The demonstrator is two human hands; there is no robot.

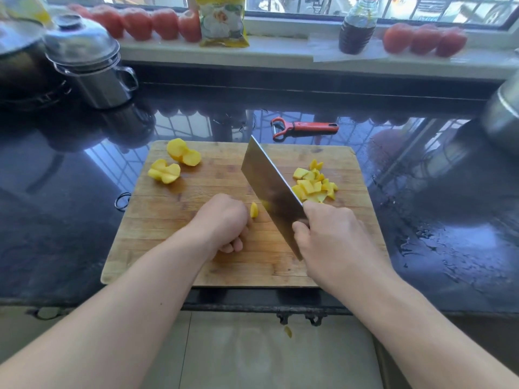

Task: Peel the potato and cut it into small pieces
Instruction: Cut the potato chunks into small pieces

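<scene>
This is a home kitchen. A glossy black stone countertop runs beneath a window with metal bars outside, and its white sill holds rows of red tomatoes, a yellow printed food packet and a clear plastic bottle of dark sauce. A lidded stainless steel pot with a side handle stands on the counter at the left beside a larger dark pan. A worn rectangular wooden chopping board carries yellow peeled potato pieces, a wide steel cleaver and a red-handled peeler lies just behind it. Pale tiled floor shows below.
</scene>
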